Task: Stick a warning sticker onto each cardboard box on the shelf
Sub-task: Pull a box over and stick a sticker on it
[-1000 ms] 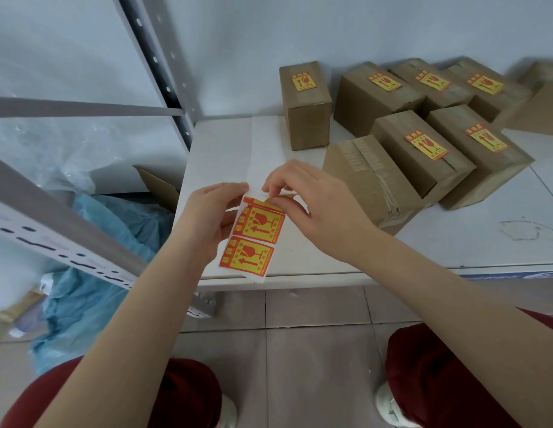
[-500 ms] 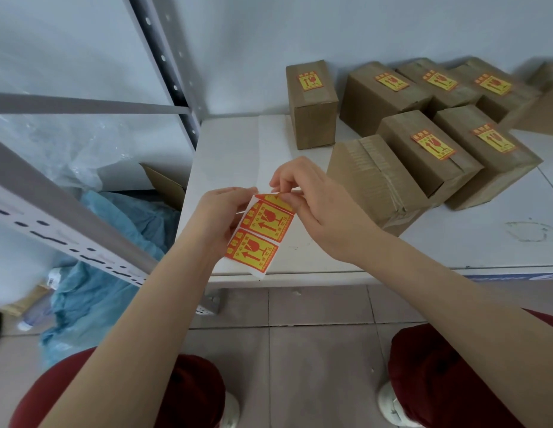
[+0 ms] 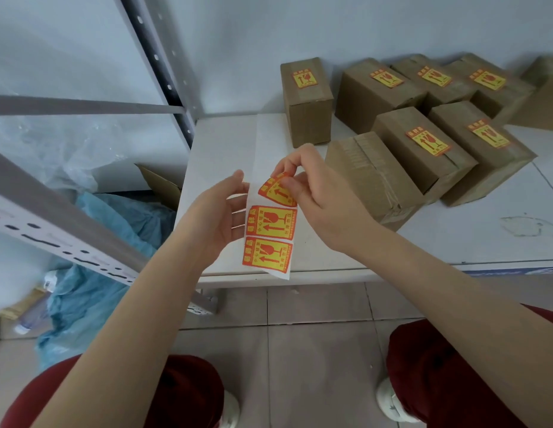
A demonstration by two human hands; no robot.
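Sticker (image 3: 276, 191) pinched in right hand (image 3: 318, 199); open left hand (image 3: 218, 217) backs strip (image 3: 269, 236).

blue plastic sheet (image 3: 114, 230) on floor, left | clear plastic wrap (image 3: 53, 149) above | grey floor tiles (image 3: 315, 350)

Brown matt cardboard boxes (image 3: 423, 149) here, taped seams catching a dull sheen, sitting on a smooth white shelf (image 3: 454, 236) with a faint scuff ring. The sticker strip (image 3: 269, 242) is glossy red-and-yellow paper on slick white backing, one sticker (image 3: 276, 193) curling as it lifts, and the shelf upright (image 3: 158, 63) is grey painted metal, punched with holes. Off to the side, crinkled clear plastic sheeting (image 3: 62, 149) and thin blue plastic (image 3: 108, 242) over pale, smooth floor tiles (image 3: 315, 366), with dark red cloth trousers (image 3: 439, 381) below
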